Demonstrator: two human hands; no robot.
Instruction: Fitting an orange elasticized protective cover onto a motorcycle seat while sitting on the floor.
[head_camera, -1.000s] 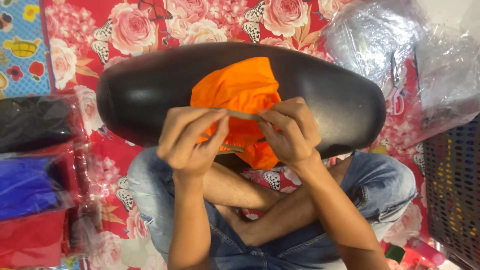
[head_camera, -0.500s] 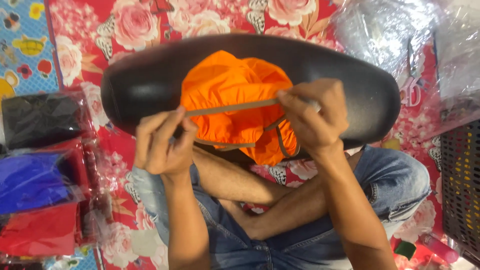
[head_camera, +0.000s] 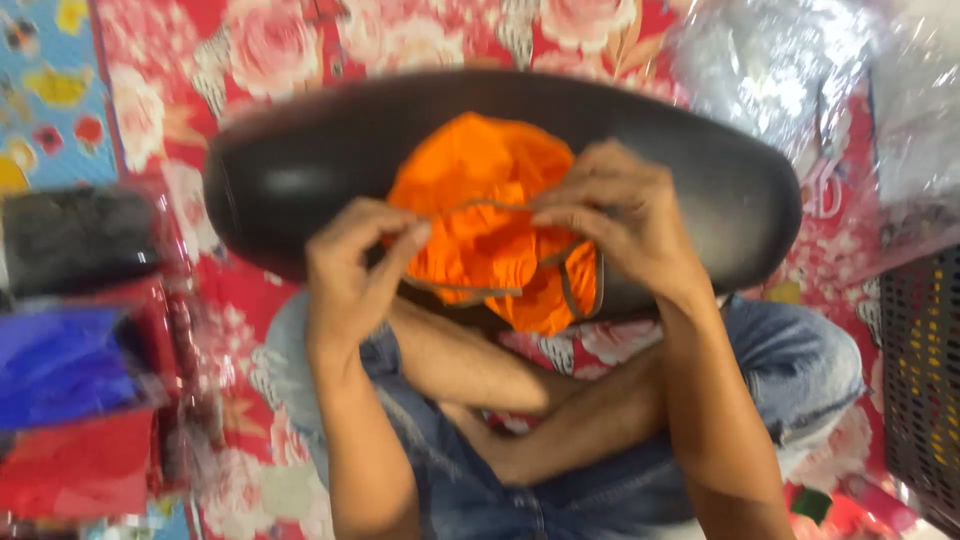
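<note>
A bunched orange fabric cover (head_camera: 480, 190) with a tan elastic band (head_camera: 470, 293) along its edge lies on a long black seat (head_camera: 300, 170) across my lap. My left hand (head_camera: 350, 275) pinches the band at the cover's left edge. At the cover's upper right, my right hand (head_camera: 620, 225) grips the band and fabric. The picture is blurred by motion, so fingertip detail is unclear.
I sit cross-legged in jeans on a red floral cloth (head_camera: 260, 50). Plastic-wrapped black, blue and red fabric packs (head_camera: 70, 370) lie at the left. Clear plastic bags (head_camera: 800, 70) sit at the upper right, and a dark perforated basket (head_camera: 920, 380) stands at the right edge.
My hands pulled apart and stretched the elastic band taut, then came back together over the cover. The band now hangs slack.
</note>
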